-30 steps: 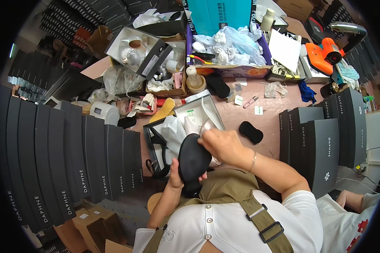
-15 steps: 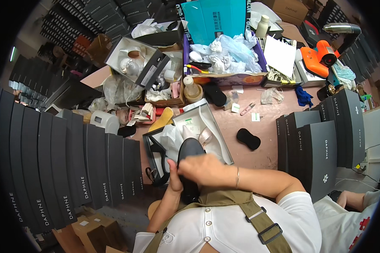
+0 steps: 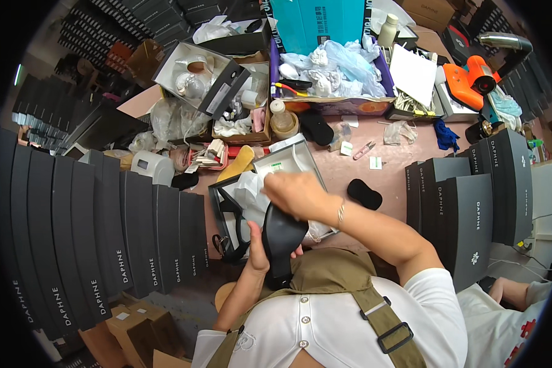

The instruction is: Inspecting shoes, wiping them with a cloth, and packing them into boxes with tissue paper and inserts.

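Observation:
My left hand (image 3: pixel 259 253) is wrapped round a black shoe (image 3: pixel 283 240) held in front of my apron, thumb along its side and fingertips showing at the far edge. Over the toe end is my right hand (image 3: pixel 295 194), its fingers curled closed; what they hold, if anything, is hidden. Beneath and beyond lies an open shoebox (image 3: pixel 306 154) with white tissue paper (image 3: pixel 249 189). A second black shoe with a strap (image 3: pixel 229 211) rests at the box's left side.
Dark shoeboxes stand upright in rows at left (image 3: pixel 135 239) and right (image 3: pixel 466 214). On the pink table are a black pad (image 3: pixel 364 194), small snips (image 3: pixel 364 150) and a blue cloth (image 3: pixel 446 136). A purple-edged carton (image 3: pixel 343 108) holds plastic bags. Another person's arm (image 3: pixel 510 291) shows at right.
My right hand has moved from the middle of the shoe to its toe end. The shoe has turned, showing a broader smooth black face. The view has shifted slightly.

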`<state>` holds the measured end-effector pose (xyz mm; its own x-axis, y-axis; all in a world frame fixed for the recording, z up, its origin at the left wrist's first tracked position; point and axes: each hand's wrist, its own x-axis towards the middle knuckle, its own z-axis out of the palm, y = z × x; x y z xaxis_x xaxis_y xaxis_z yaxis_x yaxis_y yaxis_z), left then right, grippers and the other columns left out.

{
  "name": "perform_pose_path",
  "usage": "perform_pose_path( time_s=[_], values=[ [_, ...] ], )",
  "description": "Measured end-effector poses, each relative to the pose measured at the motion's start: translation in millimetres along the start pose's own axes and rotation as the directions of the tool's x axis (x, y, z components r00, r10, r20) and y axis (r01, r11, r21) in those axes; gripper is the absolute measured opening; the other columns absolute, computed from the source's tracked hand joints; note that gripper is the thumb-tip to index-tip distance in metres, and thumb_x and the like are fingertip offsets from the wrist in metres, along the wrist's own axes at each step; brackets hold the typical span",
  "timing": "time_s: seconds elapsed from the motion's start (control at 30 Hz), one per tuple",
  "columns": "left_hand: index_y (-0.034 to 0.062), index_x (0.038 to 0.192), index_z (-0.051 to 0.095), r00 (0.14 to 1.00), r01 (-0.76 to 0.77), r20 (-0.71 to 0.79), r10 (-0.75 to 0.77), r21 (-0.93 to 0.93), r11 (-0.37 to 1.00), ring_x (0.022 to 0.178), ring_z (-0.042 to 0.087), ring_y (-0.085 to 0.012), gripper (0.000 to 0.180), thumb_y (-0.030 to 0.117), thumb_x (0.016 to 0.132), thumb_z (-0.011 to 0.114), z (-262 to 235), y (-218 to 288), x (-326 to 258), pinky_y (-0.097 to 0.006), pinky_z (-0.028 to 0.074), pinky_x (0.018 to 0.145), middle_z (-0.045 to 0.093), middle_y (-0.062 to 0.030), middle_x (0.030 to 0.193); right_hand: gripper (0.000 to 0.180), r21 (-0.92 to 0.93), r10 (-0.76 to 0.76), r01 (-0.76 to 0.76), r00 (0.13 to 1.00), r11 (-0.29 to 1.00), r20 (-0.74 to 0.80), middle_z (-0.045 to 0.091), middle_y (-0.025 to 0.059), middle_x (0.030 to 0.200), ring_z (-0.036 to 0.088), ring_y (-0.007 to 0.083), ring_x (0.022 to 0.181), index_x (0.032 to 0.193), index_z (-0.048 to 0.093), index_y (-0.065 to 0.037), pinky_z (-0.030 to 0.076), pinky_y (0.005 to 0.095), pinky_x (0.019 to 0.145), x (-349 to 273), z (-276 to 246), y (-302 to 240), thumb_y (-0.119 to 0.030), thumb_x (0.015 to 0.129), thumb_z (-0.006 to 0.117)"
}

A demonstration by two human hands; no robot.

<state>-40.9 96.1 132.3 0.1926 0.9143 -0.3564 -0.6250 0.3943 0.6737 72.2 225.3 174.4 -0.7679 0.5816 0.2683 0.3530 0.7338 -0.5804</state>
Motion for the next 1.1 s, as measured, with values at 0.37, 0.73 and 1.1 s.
perform_pose_path(
  time_s=[0.37,0.73,1.1],
  values=[
    [0.0006,0.122,0.047,0.859,-0.086,-0.511,0.016,-0.114,0.990,0.068,0.063,-0.0249,0.097,0.081,0.079,0.013,26,6,6,-0.029,0.052,0.057,0.061,-0.0150,0.099,0.012,0.086,-0.266,0.259,0.961,0.962,0.081,0.054,0.0052,0.069,0.061,0.0231,0.061,0.082,0.051,-0.013,0.048,0.0372,0.052,-58,-2,-26,-0.021,0.078,0.059],
    [-0.0033,0.119,0.047,0.992,-0.014,-0.126,0.002,-0.092,0.996,0.065,0.062,-0.0240,0.102,0.083,0.077,0.012,9,1,4,-0.027,0.051,0.056,0.062,-0.0167,0.084,0.017,0.072,-0.084,0.084,0.996,0.994,-0.003,0.055,0.0036,0.067,0.061,0.0225,0.064,0.079,0.055,-0.012,0.048,0.0316,0.052,-54,-18,3,-0.021,0.072,0.068],
    [-0.0045,0.130,0.039,0.984,-0.030,0.173,0.035,-0.032,0.999,0.071,0.063,-0.0223,0.112,0.088,0.069,0.022,-3,9,0,-0.028,0.052,0.058,0.062,-0.0168,0.091,0.017,0.169,0.233,-0.191,0.933,0.967,-0.276,0.060,0.0131,0.069,0.061,0.0295,0.063,0.083,0.055,-0.004,0.045,0.0371,0.053,-48,-16,63,-0.020,0.087,0.060]
  ],
)
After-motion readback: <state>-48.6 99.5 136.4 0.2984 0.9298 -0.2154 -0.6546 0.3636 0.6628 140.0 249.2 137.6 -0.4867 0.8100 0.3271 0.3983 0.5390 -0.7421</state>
